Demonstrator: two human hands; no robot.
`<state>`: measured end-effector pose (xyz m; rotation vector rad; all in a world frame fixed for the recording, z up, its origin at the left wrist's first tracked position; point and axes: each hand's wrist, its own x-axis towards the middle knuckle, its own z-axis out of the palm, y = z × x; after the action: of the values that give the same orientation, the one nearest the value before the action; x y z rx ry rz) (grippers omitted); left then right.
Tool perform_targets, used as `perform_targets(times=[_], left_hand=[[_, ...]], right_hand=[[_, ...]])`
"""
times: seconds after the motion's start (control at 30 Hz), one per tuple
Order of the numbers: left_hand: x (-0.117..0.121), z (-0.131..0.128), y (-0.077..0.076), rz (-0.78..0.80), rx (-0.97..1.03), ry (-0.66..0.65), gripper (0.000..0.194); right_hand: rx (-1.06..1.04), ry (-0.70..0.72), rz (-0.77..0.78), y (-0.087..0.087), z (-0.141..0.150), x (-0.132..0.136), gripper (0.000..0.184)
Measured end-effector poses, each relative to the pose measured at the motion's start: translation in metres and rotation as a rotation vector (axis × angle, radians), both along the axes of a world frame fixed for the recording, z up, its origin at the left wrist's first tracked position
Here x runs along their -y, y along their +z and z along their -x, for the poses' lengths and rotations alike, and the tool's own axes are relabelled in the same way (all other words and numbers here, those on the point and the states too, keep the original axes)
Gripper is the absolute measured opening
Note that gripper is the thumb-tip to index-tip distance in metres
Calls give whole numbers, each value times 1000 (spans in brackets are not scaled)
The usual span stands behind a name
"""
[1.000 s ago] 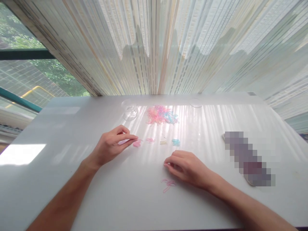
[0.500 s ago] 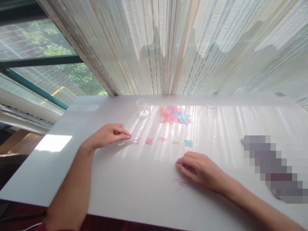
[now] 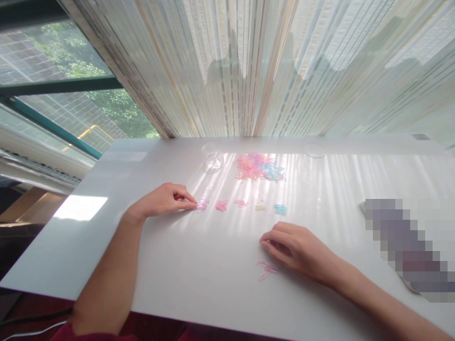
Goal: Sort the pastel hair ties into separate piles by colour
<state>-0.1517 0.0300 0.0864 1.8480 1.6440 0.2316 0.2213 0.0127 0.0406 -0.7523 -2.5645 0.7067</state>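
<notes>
My left hand point(image 3: 168, 199) is pinched at the left end of a row of small bunches, its fingertips on the light purple rubber bands point(image 3: 203, 205). To the right lie deep pink bands point(image 3: 221, 205), paler pink bands point(image 3: 241, 203), yellowish bands point(image 3: 260, 208) and blue bands point(image 3: 280, 209). My right hand point(image 3: 289, 244) rests on the table with fingers curled and thumb against forefinger; anything inside is hidden. Just below its fingertips are a few loose pink bands point(image 3: 267, 270). Farther back sits a mixed heap of bands point(image 3: 259, 167).
A clear round container point(image 3: 212, 164) stands left of the heap, and a clear round lid point(image 3: 315, 150) lies to its right. A blurred-out flat object point(image 3: 401, 241) is at the right of the white table point(image 3: 199, 279). Behind hangs a striped curtain point(image 3: 249, 71).
My left hand has shifted slightly right, its fingertips now against the purple bands. My right hand stays almost where it was. The view has moved a little.
</notes>
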Motion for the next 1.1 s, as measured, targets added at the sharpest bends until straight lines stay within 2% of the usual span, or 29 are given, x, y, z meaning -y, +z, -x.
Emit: perform_targets(times=[0.17, 0.33, 0.4, 0.57, 0.67, 0.77, 0.83, 1.1], left_hand=[[2, 0, 5, -30, -4, 97, 40], [4, -20, 2, -224, 62, 204, 43], [10, -39, -2, -275, 113, 106, 37], [42, -101, -22, -343, 189, -447, 16], [59, -127, -40, -426, 171, -610, 15], [65, -138, -54, -531, 154, -640, 16], [65, -139, -59, -568, 155, -631, 16], [61, -139, -55, -584, 193, -636, 15]], right_hand=[[5, 10, -5, 0, 0, 0, 19], [-2, -7, 72, 8, -4, -4, 18], [14, 3, 150, 15, -7, -6, 17], [168, 59, 342, 31, -14, -7, 11], [276, 60, 361, 35, -15, -3, 7], [330, 53, 337, 35, -13, 2, 9], [337, 49, 322, 34, -12, 4, 8], [332, 82, 313, 31, -11, 5, 15]])
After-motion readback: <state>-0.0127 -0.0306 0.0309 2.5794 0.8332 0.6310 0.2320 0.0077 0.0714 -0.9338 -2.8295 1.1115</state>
